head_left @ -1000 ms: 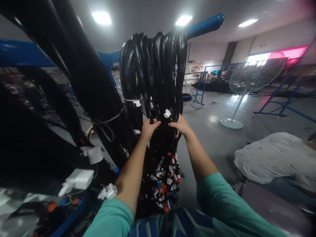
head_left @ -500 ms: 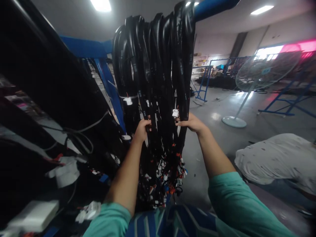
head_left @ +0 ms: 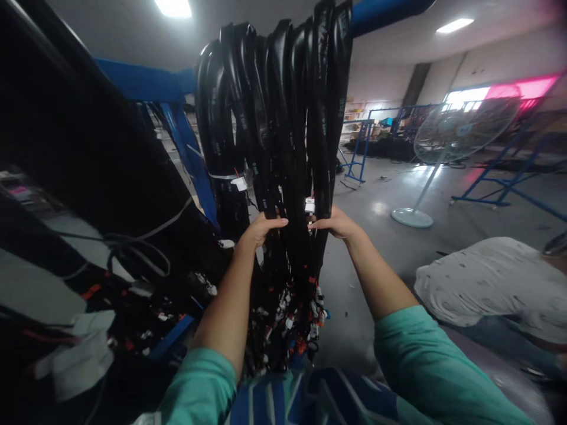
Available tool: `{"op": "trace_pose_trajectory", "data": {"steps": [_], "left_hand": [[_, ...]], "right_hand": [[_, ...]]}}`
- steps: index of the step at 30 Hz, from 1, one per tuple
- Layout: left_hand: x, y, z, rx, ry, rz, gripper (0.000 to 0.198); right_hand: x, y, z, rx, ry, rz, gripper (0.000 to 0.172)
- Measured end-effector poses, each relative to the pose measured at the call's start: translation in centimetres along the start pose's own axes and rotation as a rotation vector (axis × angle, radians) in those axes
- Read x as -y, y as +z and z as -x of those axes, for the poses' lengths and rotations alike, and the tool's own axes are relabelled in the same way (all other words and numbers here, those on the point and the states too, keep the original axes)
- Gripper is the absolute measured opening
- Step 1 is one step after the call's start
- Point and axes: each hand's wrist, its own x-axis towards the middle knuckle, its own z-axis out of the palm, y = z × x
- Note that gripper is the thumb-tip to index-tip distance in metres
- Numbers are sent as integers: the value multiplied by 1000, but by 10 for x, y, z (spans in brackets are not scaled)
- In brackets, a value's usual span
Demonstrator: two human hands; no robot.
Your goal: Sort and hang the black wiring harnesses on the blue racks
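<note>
Hands: two; left hand [head_left: 261,229] and right hand [head_left: 337,223] both clasp the bundle.
Bundle: one black sleeved wire-harness bundle [head_left: 274,130], draped over one blue steel rail [head_left: 381,10].
Fan: one white pedestal fan [head_left: 460,133], 2 o'clock.

Glossy grey concrete floor [head_left: 398,248], pedestal fan [head_left: 460,133], blue metal racks [head_left: 509,177], ceiling light panels [head_left: 454,25], pink-lit window [head_left: 514,91]

Cable bundle [head_left: 274,118] hung over rail [head_left: 381,12]; left hand [head_left: 261,227] and right hand [head_left: 336,224] gripped it; fan [head_left: 460,133] stood right, behind.
</note>
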Motion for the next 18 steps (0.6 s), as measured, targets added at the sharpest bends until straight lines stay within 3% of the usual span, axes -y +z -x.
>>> {"op": "trace_pose_trajectory", "data": {"steps": [12,18], "left_hand": [[1,-9,3,9,-41,5,27],[0,-7,4,-12,-22,31,33]], "right_hand": [[0,-5,1,5,18,23,42],[0,-3,1,11,23,24,46]]}}
